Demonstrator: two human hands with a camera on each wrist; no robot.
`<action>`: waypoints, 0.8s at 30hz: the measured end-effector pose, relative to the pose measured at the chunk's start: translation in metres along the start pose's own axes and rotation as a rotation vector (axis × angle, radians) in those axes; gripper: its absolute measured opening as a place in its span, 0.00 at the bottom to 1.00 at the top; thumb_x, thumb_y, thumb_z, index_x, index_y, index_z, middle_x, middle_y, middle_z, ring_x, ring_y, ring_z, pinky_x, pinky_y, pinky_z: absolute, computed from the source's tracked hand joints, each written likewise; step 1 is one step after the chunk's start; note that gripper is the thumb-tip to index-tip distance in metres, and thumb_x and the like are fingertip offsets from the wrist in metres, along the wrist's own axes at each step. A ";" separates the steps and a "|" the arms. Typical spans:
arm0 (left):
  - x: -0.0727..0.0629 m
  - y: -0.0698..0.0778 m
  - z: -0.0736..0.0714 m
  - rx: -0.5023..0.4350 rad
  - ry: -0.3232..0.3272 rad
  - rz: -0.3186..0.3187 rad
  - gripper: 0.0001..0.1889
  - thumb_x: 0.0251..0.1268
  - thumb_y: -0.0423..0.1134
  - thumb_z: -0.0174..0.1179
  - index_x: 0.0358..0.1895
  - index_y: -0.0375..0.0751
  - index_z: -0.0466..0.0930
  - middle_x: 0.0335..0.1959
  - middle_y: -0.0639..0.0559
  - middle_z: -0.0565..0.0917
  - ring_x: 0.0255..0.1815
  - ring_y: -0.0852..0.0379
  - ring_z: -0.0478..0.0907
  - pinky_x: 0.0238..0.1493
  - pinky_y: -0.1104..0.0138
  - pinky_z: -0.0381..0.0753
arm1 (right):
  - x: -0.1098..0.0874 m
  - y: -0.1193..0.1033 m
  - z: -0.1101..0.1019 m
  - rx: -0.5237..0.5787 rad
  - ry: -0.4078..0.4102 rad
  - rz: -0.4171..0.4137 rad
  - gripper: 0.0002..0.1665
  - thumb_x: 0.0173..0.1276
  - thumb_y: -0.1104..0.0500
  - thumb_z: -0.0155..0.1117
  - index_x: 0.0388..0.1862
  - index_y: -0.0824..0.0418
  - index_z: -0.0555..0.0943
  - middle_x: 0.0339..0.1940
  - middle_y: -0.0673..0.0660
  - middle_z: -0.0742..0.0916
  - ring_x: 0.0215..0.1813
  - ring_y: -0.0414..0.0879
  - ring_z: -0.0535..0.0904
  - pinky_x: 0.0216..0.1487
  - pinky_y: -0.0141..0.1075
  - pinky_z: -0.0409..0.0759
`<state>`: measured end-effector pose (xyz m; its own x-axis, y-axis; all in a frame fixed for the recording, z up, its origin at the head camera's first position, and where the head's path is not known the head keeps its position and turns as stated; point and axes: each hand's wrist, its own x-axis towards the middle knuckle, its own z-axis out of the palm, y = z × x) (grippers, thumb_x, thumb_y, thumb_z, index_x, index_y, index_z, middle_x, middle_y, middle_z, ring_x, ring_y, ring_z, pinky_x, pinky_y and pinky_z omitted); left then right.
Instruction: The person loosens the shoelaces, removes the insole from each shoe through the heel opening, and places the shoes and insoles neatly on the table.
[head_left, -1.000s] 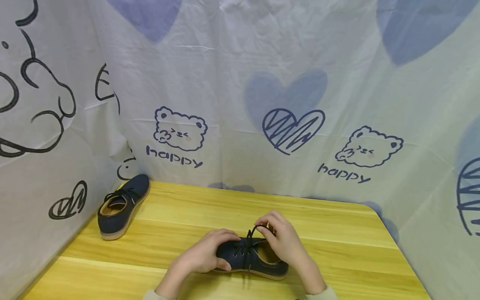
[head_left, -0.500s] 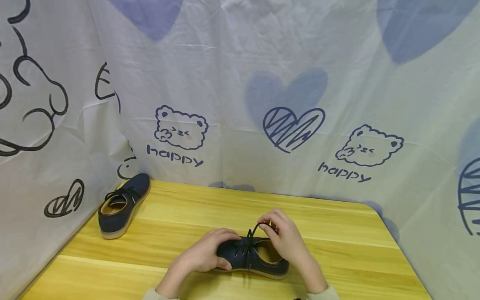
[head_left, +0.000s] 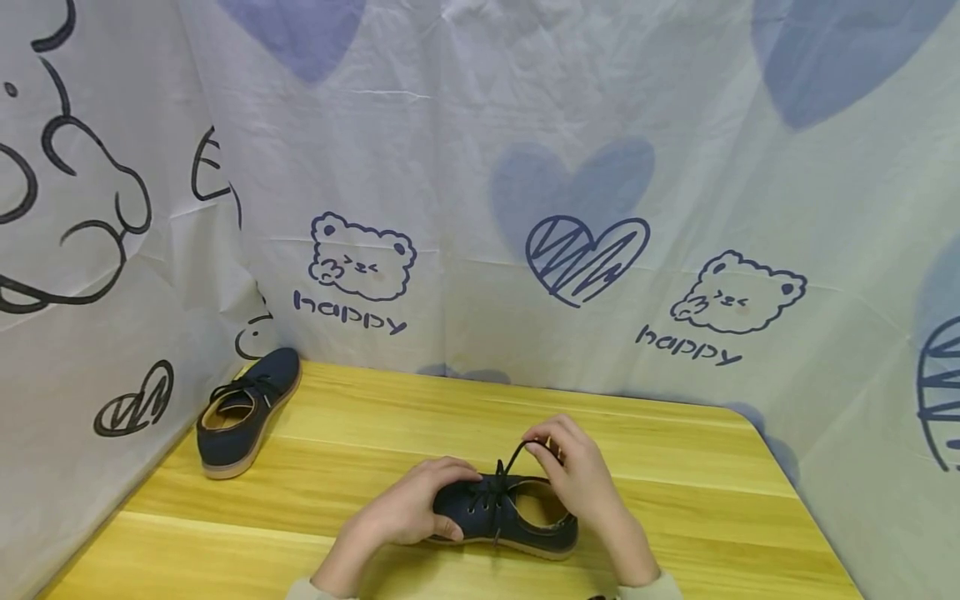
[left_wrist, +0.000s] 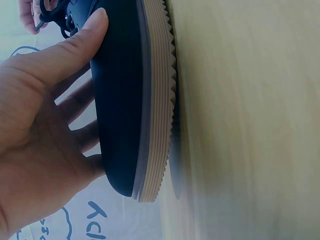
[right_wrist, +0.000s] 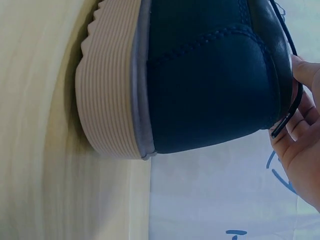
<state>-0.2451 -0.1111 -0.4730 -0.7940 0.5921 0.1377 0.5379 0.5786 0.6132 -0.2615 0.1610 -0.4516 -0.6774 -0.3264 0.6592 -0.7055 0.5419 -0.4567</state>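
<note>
A dark navy lace-up shoe [head_left: 517, 532] rests on its sole at the front of the table, toe to the left. My left hand [head_left: 408, 504] holds its toe end, thumb on the near side and fingers over the far side. The left wrist view shows that thumb on the dark upper [left_wrist: 117, 105], above the tan ridged sole [left_wrist: 160, 90]. Above the shoe's opening, my right hand [head_left: 577, 475] pinches a black shoelace [head_left: 514, 455], which rises in an arc from the knot. In the right wrist view, the lace's end [right_wrist: 284, 126] hangs free beside the heel.
A matching navy shoe [head_left: 247, 408] stands at the table's far left, against the hanging cloth. White cloth [head_left: 480, 183] with hearts and bear drawings borders the wooden table [head_left: 360, 417] at the back and both sides.
My right hand has moved slightly up and to the right, drawing the shoelace farther from the knot. My left hand and the shoe have stayed in place.
</note>
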 end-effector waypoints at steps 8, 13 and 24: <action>0.000 0.000 0.001 -0.001 0.003 -0.002 0.38 0.48 0.39 0.82 0.68 0.47 0.79 0.69 0.49 0.78 0.71 0.41 0.71 0.71 0.43 0.68 | 0.000 0.002 -0.002 -0.007 0.042 -0.031 0.10 0.68 0.70 0.70 0.43 0.57 0.84 0.40 0.48 0.82 0.33 0.35 0.73 0.29 0.30 0.75; 0.000 -0.001 0.000 -0.003 0.000 -0.009 0.38 0.49 0.39 0.82 0.68 0.48 0.79 0.69 0.49 0.77 0.71 0.41 0.71 0.71 0.43 0.68 | 0.000 0.003 -0.004 -0.012 0.042 -0.003 0.09 0.69 0.69 0.70 0.44 0.57 0.85 0.39 0.47 0.82 0.33 0.35 0.72 0.29 0.30 0.75; 0.000 0.000 0.000 -0.005 -0.005 -0.012 0.38 0.49 0.39 0.82 0.69 0.47 0.79 0.69 0.49 0.77 0.72 0.41 0.71 0.72 0.42 0.68 | 0.000 0.007 -0.007 -0.019 0.058 0.006 0.10 0.69 0.69 0.70 0.44 0.57 0.85 0.39 0.47 0.81 0.32 0.35 0.72 0.28 0.30 0.75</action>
<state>-0.2457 -0.1112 -0.4729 -0.7987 0.5882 0.1267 0.5273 0.5829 0.6183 -0.2649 0.1707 -0.4505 -0.6678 -0.2778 0.6906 -0.6972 0.5585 -0.4495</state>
